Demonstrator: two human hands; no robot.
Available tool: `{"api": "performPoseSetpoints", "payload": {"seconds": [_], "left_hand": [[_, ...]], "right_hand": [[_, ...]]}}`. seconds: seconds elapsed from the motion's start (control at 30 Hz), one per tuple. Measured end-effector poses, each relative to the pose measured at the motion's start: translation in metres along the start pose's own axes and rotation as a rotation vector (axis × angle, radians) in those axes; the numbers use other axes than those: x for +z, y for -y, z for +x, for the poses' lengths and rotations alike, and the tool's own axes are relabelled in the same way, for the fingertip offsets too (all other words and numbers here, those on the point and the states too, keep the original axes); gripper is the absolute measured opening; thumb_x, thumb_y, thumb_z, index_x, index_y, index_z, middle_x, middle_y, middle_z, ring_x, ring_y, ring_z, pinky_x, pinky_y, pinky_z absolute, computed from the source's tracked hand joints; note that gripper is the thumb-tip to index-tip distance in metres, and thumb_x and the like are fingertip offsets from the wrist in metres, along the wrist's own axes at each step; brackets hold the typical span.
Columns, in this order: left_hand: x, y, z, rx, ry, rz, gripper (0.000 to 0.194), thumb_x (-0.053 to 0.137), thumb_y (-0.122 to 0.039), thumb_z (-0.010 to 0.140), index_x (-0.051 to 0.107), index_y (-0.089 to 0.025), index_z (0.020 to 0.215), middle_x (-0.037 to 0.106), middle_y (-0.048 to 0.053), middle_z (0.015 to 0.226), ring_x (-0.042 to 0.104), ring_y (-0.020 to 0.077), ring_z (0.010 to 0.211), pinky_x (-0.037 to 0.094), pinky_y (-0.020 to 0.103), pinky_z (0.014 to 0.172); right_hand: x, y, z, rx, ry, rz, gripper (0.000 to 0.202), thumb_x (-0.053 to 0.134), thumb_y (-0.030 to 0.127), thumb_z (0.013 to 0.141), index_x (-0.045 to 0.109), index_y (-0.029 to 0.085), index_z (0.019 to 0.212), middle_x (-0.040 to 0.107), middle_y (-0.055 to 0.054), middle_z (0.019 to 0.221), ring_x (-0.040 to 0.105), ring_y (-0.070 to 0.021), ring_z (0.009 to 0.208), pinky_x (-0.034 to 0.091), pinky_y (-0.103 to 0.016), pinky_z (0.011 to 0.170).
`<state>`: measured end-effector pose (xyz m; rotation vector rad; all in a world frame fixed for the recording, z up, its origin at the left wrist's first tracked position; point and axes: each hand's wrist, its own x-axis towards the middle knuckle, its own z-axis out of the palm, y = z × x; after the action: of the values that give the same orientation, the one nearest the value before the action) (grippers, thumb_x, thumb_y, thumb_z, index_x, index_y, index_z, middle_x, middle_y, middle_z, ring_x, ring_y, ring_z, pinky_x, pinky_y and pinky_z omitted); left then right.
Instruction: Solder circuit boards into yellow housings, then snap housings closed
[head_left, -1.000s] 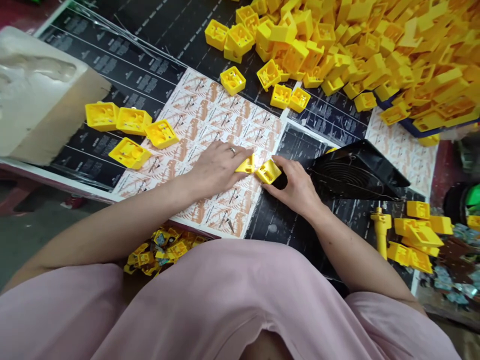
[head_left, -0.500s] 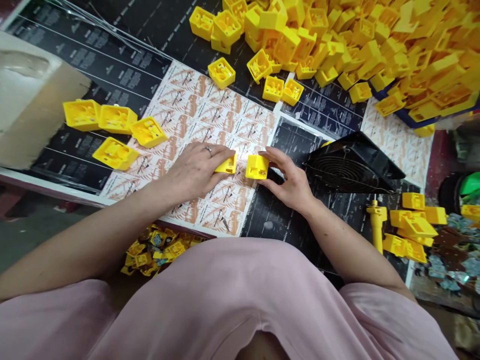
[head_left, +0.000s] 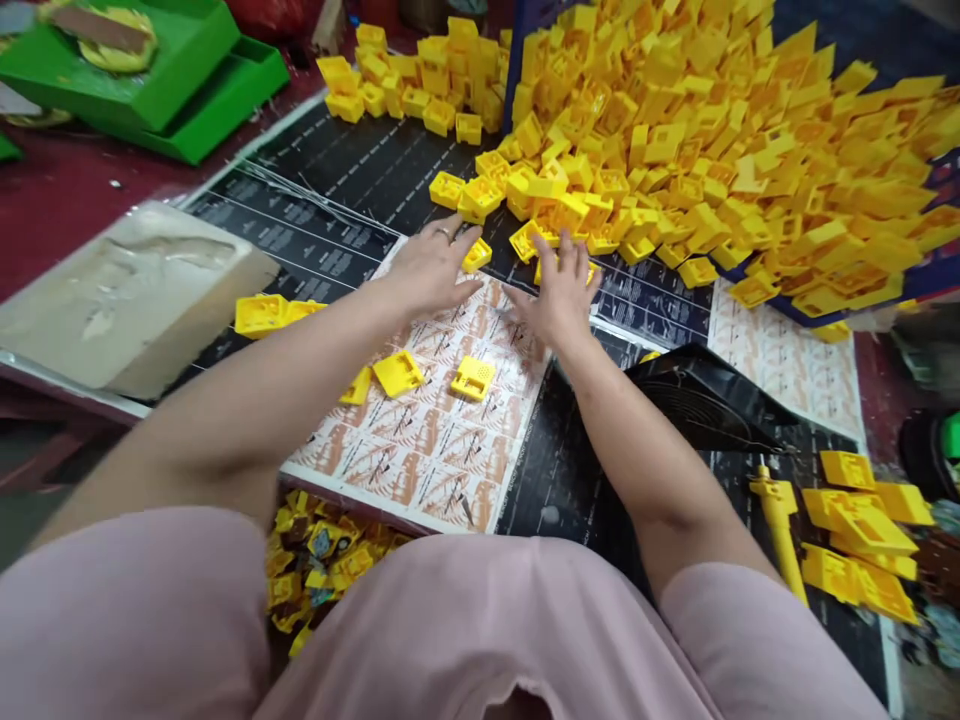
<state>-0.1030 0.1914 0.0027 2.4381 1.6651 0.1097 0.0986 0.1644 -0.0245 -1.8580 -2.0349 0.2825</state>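
My left hand [head_left: 431, 268] reaches forward over the table with its fingers apart, beside a small yellow housing [head_left: 476, 255]. To its right, my right hand [head_left: 559, 290] is spread over yellow housings at the near edge of a large pile [head_left: 675, 160]. Neither hand is closed on a part. One yellow housing [head_left: 472, 378] lies on the brown-and-white patterned sheet [head_left: 442, 450], and another yellow piece [head_left: 399, 373] lies left of it. More yellow pieces [head_left: 261, 315] sit beyond my left forearm, which partly hides them.
A black fan [head_left: 697, 400] stands right of my right forearm, near a yellow screwdriver [head_left: 780, 530] and stacked yellow parts [head_left: 862, 530]. A pale foam block [head_left: 135, 290] and green trays [head_left: 150, 80] are at the left. A heap of yellow parts [head_left: 330, 560] lies below the table edge.
Both hands have let go of their yellow housings and moved forward to the pile, opening. The view has shifted, bringing the green trays into sight.
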Motion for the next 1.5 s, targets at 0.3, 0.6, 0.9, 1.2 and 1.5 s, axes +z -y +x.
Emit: {"api": "performPoseSetpoints", "payload": {"seconds": [0.3,0.6,0.9,1.2,1.5], "left_hand": [[0.0,-0.018,-0.014,-0.104,0.349,-0.447,0.045,0.047,-0.045,0.097,0.06,-0.02,0.133,0.074,0.009,0.116,0.073,0.0255,0.104,0.056,0.032,0.088],[0.004,-0.014,-0.035,-0.216,0.511,-0.532,0.048,0.042,-0.058,0.099,0.067,-0.019,0.114,0.064,0.004,0.067,0.061,0.0187,0.058,0.046,0.028,0.059],[-0.005,-0.017,-0.037,-0.071,0.328,-0.144,0.045,0.049,-0.044,0.096,0.07,-0.023,0.129,0.069,0.007,0.127,0.062,0.033,0.127,0.045,0.041,0.109],[0.005,-0.031,-0.026,-0.021,0.28,-0.449,0.058,0.062,-0.032,0.085,0.065,-0.015,0.14,0.076,0.007,0.103,0.07,0.0222,0.094,0.052,0.03,0.086],[0.014,-0.023,-0.029,-0.074,0.261,-0.485,0.062,0.065,-0.036,0.086,0.062,-0.019,0.145,0.075,0.006,0.109,0.071,0.0232,0.103,0.052,0.032,0.094]], "right_hand": [[-0.016,0.008,-0.036,-0.042,0.16,-0.149,0.055,0.049,0.057,0.102,0.059,0.027,0.147,0.062,-0.013,0.146,0.057,-0.0351,0.133,0.05,-0.049,0.104],[-0.026,0.003,-0.029,0.1,0.502,0.097,0.078,0.033,0.089,0.092,0.072,0.022,0.087,0.073,-0.012,0.094,0.071,-0.0316,0.099,0.053,-0.042,0.088],[-0.017,-0.003,-0.016,0.102,0.468,0.177,0.087,0.018,0.095,0.088,0.063,0.024,0.066,0.062,-0.009,0.066,0.07,-0.0311,0.083,0.056,-0.043,0.079],[-0.01,-0.018,-0.022,0.09,0.274,0.277,0.071,0.032,0.087,0.094,0.066,0.025,0.088,0.068,-0.007,0.079,0.071,-0.0314,0.095,0.056,-0.052,0.093],[-0.008,-0.059,-0.047,-0.111,-0.036,0.221,0.038,0.044,0.04,0.103,0.061,0.022,0.132,0.059,-0.017,0.147,0.057,-0.0291,0.138,0.045,-0.054,0.12]]}}
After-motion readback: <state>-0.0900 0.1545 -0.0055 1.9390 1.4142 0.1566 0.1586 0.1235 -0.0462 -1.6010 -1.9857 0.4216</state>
